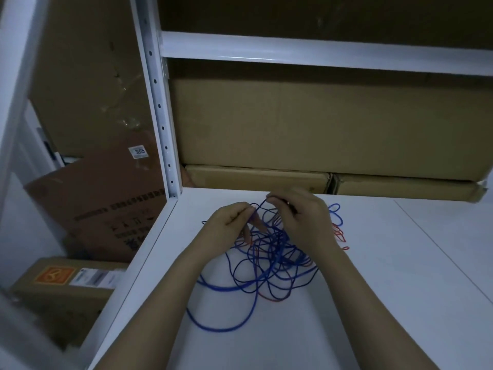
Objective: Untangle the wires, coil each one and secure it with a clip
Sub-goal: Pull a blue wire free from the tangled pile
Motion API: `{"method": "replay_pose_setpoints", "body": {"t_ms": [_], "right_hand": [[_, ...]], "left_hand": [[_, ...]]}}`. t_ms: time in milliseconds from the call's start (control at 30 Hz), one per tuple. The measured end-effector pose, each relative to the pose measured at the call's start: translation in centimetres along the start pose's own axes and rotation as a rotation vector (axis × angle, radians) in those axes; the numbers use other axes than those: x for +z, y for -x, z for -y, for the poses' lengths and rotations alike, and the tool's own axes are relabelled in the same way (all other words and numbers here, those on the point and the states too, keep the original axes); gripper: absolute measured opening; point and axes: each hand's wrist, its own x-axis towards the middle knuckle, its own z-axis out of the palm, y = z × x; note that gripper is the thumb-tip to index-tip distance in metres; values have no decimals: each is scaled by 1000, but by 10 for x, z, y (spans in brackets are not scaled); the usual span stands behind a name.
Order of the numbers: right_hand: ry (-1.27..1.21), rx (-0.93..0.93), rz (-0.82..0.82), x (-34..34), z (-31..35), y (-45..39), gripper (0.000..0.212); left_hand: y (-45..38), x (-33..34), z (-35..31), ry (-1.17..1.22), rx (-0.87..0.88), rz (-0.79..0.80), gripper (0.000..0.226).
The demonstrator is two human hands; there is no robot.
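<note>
At frame centre, my left hand (229, 222) and right hand (301, 214) each pinch a strand of the tangled blue and red wires (269, 263) lying on the white shelf (373, 289).

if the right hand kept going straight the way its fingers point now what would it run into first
The right hand points left across the tangle of wires, toward the left hand. Going straight on, it would probably meet the left hand's fingertips first, since both pinch the same blue strand; depth is hard to judge from one view.
</note>
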Motion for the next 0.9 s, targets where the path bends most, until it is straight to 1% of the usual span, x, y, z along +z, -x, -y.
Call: {"method": "replay_pose_setpoints", "body": {"t_ms": [67,100,167,233,333,400,500,600,667,733,800,833,900], "right_hand": [[-70,68,-24,4,0,-4,15],[-136,129,-11,5,1,-6,12],[-306,281,82,9,5,-11,9],[-445,414,228,16,10,-14,17],[-519,522,424,29,12,-12,21],[-520,573,542,39,14,-8,22],[-465,588,708,55,19,3,24],[-474,599,857,63,25,15,30],[-481,642,917,63,28,21,32],[-435,616,950,61,29,23,34],[-365,534,981,57,30,23,34],[-321,476,999,54,32,22,34],[-221,336,1045,46,35,19,32]], "left_hand": [[9,-2,-11,221,-63,15,35],[13,-4,-16,334,-98,14,36],[19,-7,-21,478,-136,1,35],[22,-9,-22,563,-128,-40,32],[19,-12,-20,700,-113,-169,34],[13,-13,-16,775,-119,-265,31],[5,-16,-9,873,-120,-428,30],[-1,-19,-1,964,-108,-600,25],[-6,-20,8,904,-99,-684,22],[-9,-19,18,719,-81,-732,21],[-10,-16,28,376,-58,-702,24],[-8,-15,33,155,-19,-644,27],[-7,-12,42,-268,99,-476,32]]}}
